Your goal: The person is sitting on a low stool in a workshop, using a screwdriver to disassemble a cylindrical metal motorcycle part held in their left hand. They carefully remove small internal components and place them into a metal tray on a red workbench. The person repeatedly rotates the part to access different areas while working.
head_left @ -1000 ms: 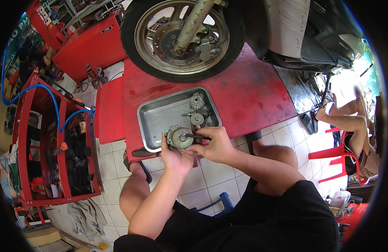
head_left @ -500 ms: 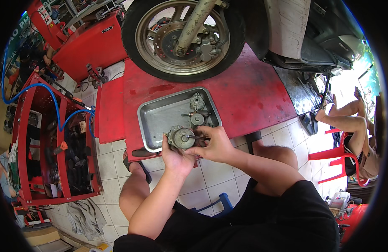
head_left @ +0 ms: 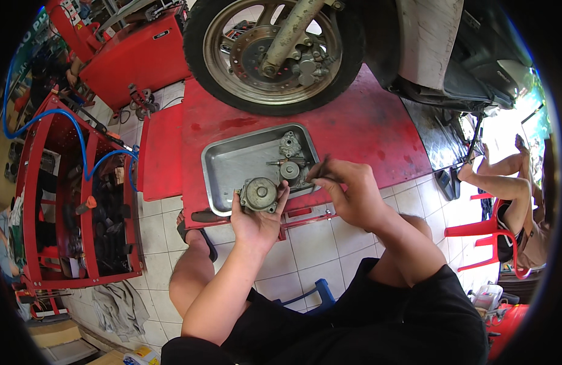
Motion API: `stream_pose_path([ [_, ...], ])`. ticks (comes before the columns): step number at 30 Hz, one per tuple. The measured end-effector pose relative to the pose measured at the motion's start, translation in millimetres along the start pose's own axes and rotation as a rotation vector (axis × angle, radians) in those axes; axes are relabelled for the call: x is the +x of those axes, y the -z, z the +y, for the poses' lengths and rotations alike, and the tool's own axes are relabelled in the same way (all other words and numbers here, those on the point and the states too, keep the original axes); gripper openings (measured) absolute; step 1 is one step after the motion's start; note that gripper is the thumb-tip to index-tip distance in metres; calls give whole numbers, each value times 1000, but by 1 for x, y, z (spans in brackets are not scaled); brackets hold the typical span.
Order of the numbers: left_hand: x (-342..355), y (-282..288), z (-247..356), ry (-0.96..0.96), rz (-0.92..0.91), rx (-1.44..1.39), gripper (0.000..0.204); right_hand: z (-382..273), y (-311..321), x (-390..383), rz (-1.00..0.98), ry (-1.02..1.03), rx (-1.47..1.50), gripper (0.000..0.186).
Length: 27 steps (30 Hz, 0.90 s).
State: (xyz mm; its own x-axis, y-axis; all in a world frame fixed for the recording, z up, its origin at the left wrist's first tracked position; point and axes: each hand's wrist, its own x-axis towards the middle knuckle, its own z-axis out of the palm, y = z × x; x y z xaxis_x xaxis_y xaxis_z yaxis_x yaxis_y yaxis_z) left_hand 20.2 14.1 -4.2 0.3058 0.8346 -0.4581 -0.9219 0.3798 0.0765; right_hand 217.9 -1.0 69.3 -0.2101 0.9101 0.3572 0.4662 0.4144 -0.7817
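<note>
A round grey metal housing (head_left: 259,193) with bolt lugs around its edge rests in my left hand (head_left: 255,228), fingers cupped about its sides. It is held over the near edge of a steel tray (head_left: 231,164). My right hand (head_left: 354,191) is to its right, apart from it, fingers closed on a slim dark tool (head_left: 322,168) whose kind is blurred. Inside the tray's right side lie a small metal casting (head_left: 289,143), a round metal part (head_left: 289,171) and a thin shaft (head_left: 275,163).
The tray sits on a red lift table (head_left: 366,140), below a scooter's front wheel (head_left: 202,79). A red tool cart (head_left: 89,219) with a blue air hose (head_left: 83,149) stands at left. At right, a person sits on a red plastic chair (head_left: 493,237).
My right hand has drawn the slim dark tool off the housing's face and moved right and up. My left hand keeps the housing, now slightly higher and turned more face-up.
</note>
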Motion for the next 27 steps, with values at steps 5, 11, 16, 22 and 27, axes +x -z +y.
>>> stream_pose_path([
  [5,2,10,0,38,-33,48,66,-8,-7,-6,178,-35,439,18],
  [11,-2,2,-4,21,36,76,60,-6,-11,-9,104,69,346,22],
  [16,-2,4,-3,25,17,101,60,-5,-14,-7,92,118,342,22],
  [22,-1,6,-4,14,24,119,59,-11,-12,-8,62,134,251,25],
  [27,-3,4,-5,8,34,141,56,-10,-13,-11,24,189,192,26],
])
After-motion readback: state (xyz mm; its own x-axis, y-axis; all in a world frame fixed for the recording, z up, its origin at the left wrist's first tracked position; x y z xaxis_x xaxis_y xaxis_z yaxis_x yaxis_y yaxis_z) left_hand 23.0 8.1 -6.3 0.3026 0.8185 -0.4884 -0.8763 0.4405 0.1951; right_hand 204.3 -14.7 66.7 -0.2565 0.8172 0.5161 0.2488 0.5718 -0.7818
